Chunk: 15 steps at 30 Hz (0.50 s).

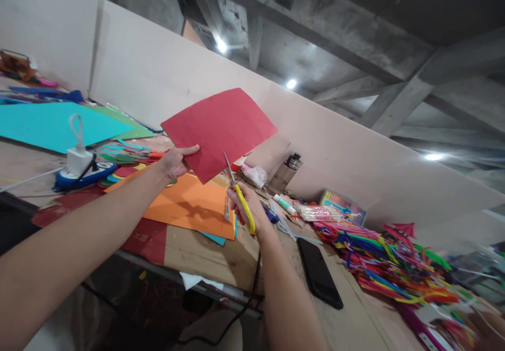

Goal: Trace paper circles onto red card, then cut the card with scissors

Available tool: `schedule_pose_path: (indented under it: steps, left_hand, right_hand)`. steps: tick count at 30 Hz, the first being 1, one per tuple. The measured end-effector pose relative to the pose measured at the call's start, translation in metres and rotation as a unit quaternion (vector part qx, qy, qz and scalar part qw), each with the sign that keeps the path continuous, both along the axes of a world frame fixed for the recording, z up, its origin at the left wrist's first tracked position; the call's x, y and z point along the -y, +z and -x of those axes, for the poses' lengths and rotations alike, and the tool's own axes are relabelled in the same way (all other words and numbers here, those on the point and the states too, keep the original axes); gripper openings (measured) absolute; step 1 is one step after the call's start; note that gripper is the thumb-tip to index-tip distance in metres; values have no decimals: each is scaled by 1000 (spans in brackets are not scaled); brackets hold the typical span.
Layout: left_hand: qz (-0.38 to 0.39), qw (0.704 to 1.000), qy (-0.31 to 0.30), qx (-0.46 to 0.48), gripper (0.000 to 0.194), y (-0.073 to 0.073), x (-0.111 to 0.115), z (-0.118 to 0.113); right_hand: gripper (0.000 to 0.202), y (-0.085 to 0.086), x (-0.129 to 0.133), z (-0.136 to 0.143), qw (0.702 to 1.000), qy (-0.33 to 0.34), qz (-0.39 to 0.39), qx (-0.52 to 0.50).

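Observation:
A sheet of red paper [223, 130] is held up above the table, its lower left edge pinched in my left hand [177, 162] with the thumb lying on top. My right hand [246, 203] grips yellow-handled scissors [243, 206] by the handles. The blades point up and left, their tip at the lower right edge of the red paper; I cannot tell whether they touch it. Below both hands lies a sheet of orange paper [189, 203], with a blue-green sheet [213, 238] peeking out beneath it.
On the left are a turquoise sheet [51, 122], a white charger [79, 159] and paper circles [126, 172]. To the right lie a black phone [319, 272], a glue stick [284, 203], a bottle [284, 173] and many pipe cleaners [379, 256]. A pale partition [158, 61] stands behind.

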<state>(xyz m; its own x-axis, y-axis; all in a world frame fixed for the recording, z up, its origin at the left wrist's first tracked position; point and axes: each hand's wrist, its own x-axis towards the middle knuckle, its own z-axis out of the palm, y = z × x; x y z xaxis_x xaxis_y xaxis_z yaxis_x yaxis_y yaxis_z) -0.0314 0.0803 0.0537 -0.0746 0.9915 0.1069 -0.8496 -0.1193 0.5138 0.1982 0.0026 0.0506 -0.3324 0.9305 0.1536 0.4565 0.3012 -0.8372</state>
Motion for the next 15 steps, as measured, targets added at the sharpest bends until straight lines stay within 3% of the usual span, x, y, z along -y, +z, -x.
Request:
schedule_pose_path:
  steps: [15]
  left_hand:
    - [-23,1000,5,4,53,0,0,7]
  right_hand:
    - [29,-1,-2,2,1000,-12,-15,8]
